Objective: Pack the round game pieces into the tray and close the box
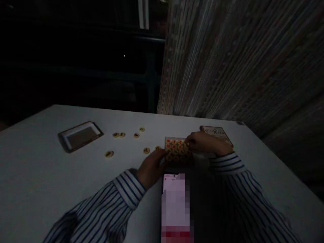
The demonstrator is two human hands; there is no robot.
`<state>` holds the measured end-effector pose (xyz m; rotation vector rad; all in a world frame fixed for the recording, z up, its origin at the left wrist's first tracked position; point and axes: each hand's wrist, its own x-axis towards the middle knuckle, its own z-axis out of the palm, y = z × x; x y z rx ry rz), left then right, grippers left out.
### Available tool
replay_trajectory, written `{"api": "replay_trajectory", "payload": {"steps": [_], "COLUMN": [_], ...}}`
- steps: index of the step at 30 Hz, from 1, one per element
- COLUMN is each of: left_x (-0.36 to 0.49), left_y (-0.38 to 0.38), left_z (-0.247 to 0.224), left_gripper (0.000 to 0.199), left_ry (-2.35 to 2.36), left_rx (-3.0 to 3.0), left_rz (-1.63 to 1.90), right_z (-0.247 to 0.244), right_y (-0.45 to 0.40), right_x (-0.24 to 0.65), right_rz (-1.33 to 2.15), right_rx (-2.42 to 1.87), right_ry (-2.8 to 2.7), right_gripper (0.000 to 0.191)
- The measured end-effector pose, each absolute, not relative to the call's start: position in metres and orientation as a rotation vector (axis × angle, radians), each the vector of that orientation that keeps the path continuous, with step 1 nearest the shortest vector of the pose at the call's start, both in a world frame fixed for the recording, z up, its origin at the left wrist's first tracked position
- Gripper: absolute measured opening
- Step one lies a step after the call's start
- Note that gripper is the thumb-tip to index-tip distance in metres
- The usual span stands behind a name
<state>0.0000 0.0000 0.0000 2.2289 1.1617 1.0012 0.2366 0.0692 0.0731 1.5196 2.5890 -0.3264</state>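
A small tray [179, 162] holds xiangqi pieces in rows, with red characters on the far rows and darker ones nearer. My left hand [152, 167] is at its left edge, thumb and fingers closed around that side. Over the far right corner of the tray, my right hand [198, 141] has its fingers pinched at a xiangqi piece [186, 142], mostly covered by the fingertips. One loose xiangqi piece [157, 148] lies just beyond my left hand, and another piece [146, 150] is a little further left.
Several more pieces [118, 135] are scattered left on the white table [83, 179]. An open box part [81, 135] sits at far left. A box lid with writing [218, 133] lies beyond my right hand. A lit phone [174, 202] is in front of me; a string curtain [192, 67] hangs behind.
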Motion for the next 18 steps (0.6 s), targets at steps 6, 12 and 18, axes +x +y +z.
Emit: {"api": "replay_trajectory", "payload": {"steps": [6,12,18], "left_x": [0.0004,-0.0003,-0.0006], "left_y": [-0.0017,-0.001,-0.0007], "left_z": [-0.0008,-0.0037,-0.0044], "left_gripper": [0.032,0.035,0.034], "left_ry": [1.156,1.173,1.168], "left_rx": [2.216,2.214,2.217], "left_rz": [1.023,1.023,1.008], "right_z": [0.0724,0.0744,0.0745], "right_y": [0.0697,0.0688,0.0685], "right_x": [0.2362,0.2352,0.2347], "right_rz": [-0.356,-0.361,-0.369], "right_rx": [1.519,1.515,1.522], "right_ry": [2.572,2.571,2.565], "right_gripper": [0.032,0.031,0.031]}}
